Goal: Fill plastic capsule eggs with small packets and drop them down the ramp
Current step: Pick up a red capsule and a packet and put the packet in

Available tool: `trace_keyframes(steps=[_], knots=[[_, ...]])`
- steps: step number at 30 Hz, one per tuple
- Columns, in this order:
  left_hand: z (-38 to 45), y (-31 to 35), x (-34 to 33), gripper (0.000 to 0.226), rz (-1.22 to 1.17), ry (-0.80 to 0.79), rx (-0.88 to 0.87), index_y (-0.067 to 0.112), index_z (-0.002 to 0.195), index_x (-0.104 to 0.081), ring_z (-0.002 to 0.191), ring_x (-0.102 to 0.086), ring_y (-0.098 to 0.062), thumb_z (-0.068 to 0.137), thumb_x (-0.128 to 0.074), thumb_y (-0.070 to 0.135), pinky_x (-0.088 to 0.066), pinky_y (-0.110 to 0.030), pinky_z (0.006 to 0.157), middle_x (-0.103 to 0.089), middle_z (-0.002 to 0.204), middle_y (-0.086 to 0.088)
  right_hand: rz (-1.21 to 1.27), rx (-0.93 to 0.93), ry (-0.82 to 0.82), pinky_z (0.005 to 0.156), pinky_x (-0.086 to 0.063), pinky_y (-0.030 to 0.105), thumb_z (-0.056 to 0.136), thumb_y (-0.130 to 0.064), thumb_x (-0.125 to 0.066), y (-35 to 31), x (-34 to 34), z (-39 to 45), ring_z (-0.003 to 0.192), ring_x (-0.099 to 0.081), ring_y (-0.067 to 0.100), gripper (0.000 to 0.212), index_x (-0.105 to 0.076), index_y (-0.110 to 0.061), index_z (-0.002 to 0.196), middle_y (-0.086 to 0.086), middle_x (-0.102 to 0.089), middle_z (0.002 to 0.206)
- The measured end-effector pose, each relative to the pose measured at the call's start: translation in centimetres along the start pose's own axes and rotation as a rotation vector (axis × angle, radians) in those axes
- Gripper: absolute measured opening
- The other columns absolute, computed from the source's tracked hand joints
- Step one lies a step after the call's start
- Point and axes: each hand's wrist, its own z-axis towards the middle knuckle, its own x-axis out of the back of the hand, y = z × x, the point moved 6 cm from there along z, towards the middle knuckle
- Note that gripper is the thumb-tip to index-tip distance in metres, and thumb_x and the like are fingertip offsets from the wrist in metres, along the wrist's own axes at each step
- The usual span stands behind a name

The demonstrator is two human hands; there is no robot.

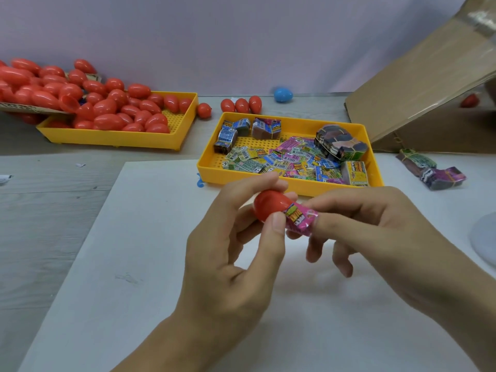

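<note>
Plain pale lilac wall (214,36) at twelve o'clock, evenly and softly lit.
Grey wood-grain tabletop (40,210) running from nine o'clock to the wall; on it, a flat white rectangular board (120,264) spreading from centre down to six o'clock.

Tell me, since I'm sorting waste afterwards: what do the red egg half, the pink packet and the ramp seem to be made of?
The red egg half in the left hand looks like smooth, glossy moulded plastic. The pink packet, pinched by the right hand, seems thin printed film, shiny and crinkled. The ramp looks like matte brown cardboard, with glossy clear tape near its top.
</note>
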Motion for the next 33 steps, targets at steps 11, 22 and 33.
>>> trace_keyframes(steps=[11, 22, 33], knots=[[0.2, 0.1, 0.2, 0.029, 0.072, -0.036, -0.037, 0.015, 0.129, -0.053, 0.117, -0.065, -0.032, 0.1, -0.05, 0.011, -0.054, -0.037, 0.095, -0.062, 0.122, -0.008, 0.422, -0.263, -0.211, 0.047, -0.049, 0.029, 0.073, -0.045, -0.059, 0.8, -0.6, 0.2, 0.083, -0.069, 0.019, 0.048, -0.079, -0.01, 0.099, 0.012, -0.075, 0.101], [-0.2, 0.1, -0.6, 0.033, 0.12, -0.11, 0.009, 0.011, 0.132, -0.055, 0.123, -0.061, -0.026, 0.1, -0.047, 0.012, -0.052, -0.035, 0.098, -0.063, 0.131, -0.007, 0.415, -0.281, -0.135, 0.045, -0.047, 0.023, 0.07, -0.033, -0.073, 1.3, -1.0, -0.1, 0.074, -0.069, 0.014, 0.027, -0.08, -0.011, 0.082, 0.007, -0.074, 0.083], [-0.1, -0.1, -1.0, 0.043, 0.158, -0.16, 0.008, 0.009, 0.139, -0.047, 0.133, -0.054, -0.02, 0.097, -0.055, 0.011, -0.048, -0.039, 0.106, -0.057, 0.141, -0.004, 0.555, -0.35, -0.163, 0.052, -0.052, 0.025, 0.075, -0.032, -0.071, 2.0, -1.4, 0.0, 0.077, -0.07, 0.012, 0.029, -0.079, -0.017, 0.098, 0.008, -0.074, 0.1]])
